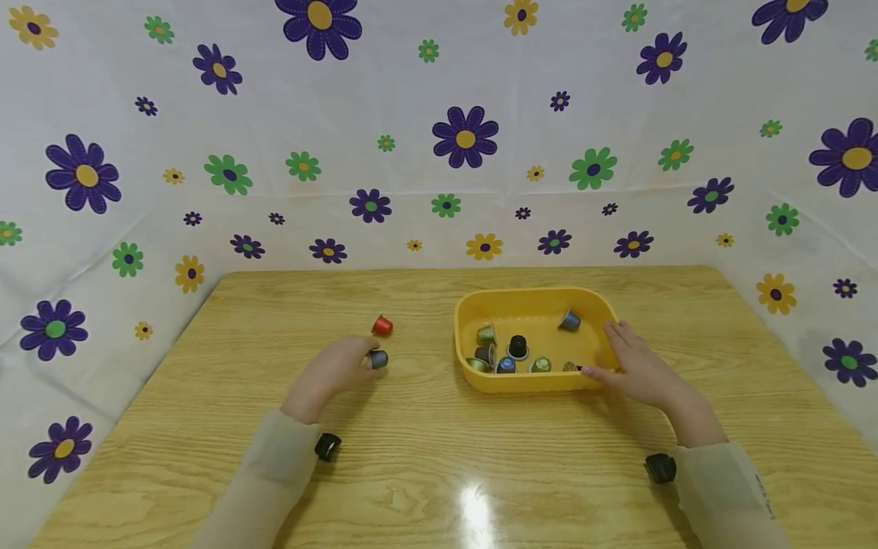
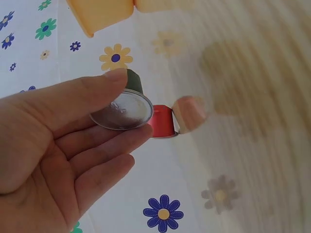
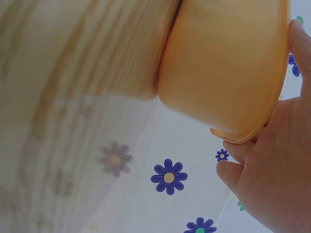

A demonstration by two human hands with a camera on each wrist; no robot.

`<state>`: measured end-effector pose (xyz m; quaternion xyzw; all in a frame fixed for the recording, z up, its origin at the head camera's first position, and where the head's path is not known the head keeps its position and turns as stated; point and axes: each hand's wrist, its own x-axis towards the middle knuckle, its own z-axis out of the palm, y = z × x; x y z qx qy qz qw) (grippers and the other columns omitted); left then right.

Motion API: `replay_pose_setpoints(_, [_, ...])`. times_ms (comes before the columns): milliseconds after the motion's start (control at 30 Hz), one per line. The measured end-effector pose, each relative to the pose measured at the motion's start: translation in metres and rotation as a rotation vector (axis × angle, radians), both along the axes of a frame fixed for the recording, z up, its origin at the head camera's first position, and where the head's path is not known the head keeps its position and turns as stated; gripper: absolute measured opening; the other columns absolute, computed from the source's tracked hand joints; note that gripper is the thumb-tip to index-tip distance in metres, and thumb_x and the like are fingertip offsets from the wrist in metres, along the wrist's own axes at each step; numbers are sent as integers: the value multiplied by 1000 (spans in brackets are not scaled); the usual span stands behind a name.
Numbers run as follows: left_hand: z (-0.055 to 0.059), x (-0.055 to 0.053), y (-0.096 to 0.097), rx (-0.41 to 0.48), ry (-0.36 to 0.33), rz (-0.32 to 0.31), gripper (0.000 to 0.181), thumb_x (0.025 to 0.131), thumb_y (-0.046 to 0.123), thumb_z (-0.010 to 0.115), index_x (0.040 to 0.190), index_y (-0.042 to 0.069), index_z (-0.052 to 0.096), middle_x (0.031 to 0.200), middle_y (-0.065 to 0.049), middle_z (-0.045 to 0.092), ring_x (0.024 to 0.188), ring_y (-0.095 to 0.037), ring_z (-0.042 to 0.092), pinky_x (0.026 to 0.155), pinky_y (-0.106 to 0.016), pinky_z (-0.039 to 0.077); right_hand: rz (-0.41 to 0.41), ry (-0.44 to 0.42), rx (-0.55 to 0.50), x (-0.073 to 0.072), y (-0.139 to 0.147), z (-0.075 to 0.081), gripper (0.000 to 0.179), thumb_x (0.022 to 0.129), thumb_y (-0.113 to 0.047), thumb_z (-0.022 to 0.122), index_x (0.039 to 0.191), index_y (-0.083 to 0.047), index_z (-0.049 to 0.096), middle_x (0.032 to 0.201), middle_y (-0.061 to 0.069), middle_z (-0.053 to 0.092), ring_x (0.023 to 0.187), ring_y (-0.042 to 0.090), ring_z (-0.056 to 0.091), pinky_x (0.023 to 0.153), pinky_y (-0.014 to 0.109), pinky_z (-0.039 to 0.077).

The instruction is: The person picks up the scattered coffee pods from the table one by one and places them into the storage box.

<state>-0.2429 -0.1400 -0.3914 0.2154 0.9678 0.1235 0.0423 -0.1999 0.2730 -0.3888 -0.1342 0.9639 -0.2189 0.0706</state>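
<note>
My left hand (image 1: 334, 374) pinches a dark coffee capsule (image 1: 378, 358) between thumb and fingers, over the left part of the table. The capsule's silver foil lid (image 2: 124, 112) faces the left wrist camera. Just beyond that hand a red coffee capsule (image 1: 382, 326) lies on the table. My right hand (image 1: 641, 367) holds the right end of a yellow tub (image 1: 535, 383), thumb over the near rim and fingers along the right side. Several capsules are in the tub, among them a black one (image 1: 517, 346), a blue one (image 1: 569, 320) and a green one (image 1: 486, 334).
The wooden table (image 1: 425, 457) reaches back to a white cloth (image 1: 384, 99) printed with flowers, which also hangs at both sides. Black bands (image 1: 661, 468) sit at both wrists. The tub's near wall hides parts of some capsules.
</note>
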Motion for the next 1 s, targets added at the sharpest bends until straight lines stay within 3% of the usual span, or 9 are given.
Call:
replay_pose_setpoints(167, [7, 1, 8, 4, 25, -6, 33, 70, 15, 59, 100, 3, 51, 93, -7, 53, 84, -20, 49, 72, -33, 38, 2, 3, 1, 0, 1, 1, 86, 72, -55, 38, 125, 4, 3, 127, 22, -1, 114, 32, -4, 87, 48, 6])
replay_pose_setpoints(633, [13, -4, 36, 60, 130, -69, 33, 66, 17, 63, 95, 4, 53, 89, -4, 54, 81, -16, 50, 71, -30, 38, -3, 7, -3, -1, 2, 0, 86, 72, -55, 38, 125, 4, 3, 127, 22, -1, 114, 31, -4, 87, 48, 6])
replay_pose_setpoints(1000, [19, -6, 54, 95, 132, -84, 35, 68, 19, 62, 98, 6, 52, 91, -2, 54, 83, -14, 49, 73, -27, 37, -12, 8, 1, -1, 1, -2, 86, 72, -55, 38, 125, 3, 4, 128, 21, 0, 114, 32, -2, 87, 48, 7])
